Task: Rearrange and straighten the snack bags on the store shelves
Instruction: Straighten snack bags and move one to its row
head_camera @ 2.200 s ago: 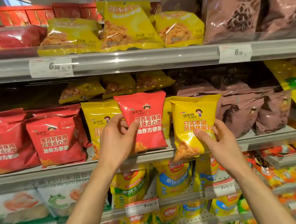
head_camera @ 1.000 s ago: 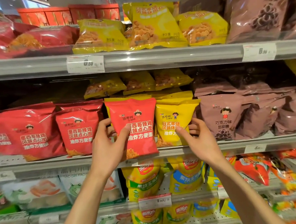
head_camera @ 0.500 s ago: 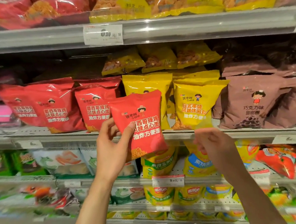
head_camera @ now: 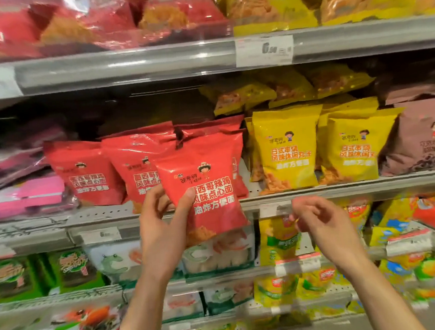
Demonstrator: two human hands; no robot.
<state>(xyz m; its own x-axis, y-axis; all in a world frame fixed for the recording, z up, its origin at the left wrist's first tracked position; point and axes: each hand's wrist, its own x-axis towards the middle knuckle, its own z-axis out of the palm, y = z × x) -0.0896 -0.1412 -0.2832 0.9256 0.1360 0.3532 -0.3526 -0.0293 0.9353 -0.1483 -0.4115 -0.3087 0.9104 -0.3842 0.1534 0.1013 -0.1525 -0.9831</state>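
- Red bags [head_camera: 89,174] stand in a row on the middle shelf [head_camera: 346,188].
- Left hand [head_camera: 164,231] grips a loose red bag [head_camera: 205,187] off the shelf; it likely joins that row next.
- Right hand [head_camera: 320,224] hangs loosely curled, empty, below the yellow bags [head_camera: 286,150].

Left hand [head_camera: 161,231] gripping — right hand [head_camera: 320,224] (loosely curled) empty

The red snack bag [head_camera: 204,182] carries white print reading 墨西哥辣鸡风味点心面 and 油炸方便面. The yellow bag [head_camera: 288,148] reads 日式串烧风味, its last characters blurred. A price tag [head_camera: 264,51] on the upper shelf rail begins with 6; the remaining digits are unreadable.
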